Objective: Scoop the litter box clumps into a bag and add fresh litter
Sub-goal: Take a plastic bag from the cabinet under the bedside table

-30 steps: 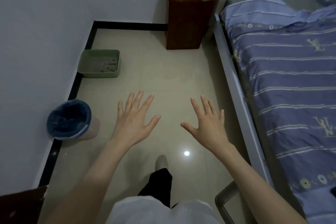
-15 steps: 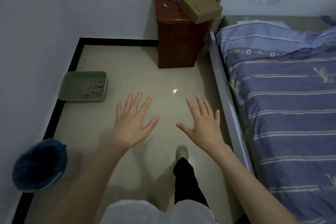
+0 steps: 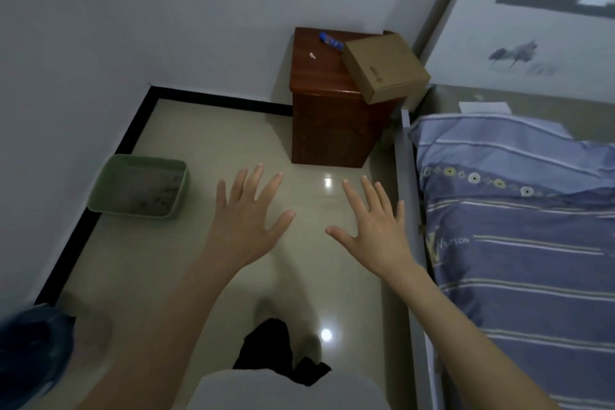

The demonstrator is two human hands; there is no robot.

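I see a big bed point(image 3: 519, 243) with a blue striped cover along the right side. A brown wooden cabinet point(image 3: 327, 130) stands in the far corner, with a cardboard box point(image 3: 386, 68) on top. The green litter box point(image 3: 138, 186) sits on the floor by the left wall — grey litter inside, with what may be dark clumps. A bin with a blue bag point(image 3: 31, 353) is at the bottom left, blurry. My left hand point(image 3: 248, 223) and right hand point(image 3: 376, 230) hover over the floor — fingers spread wide, holding nothing.
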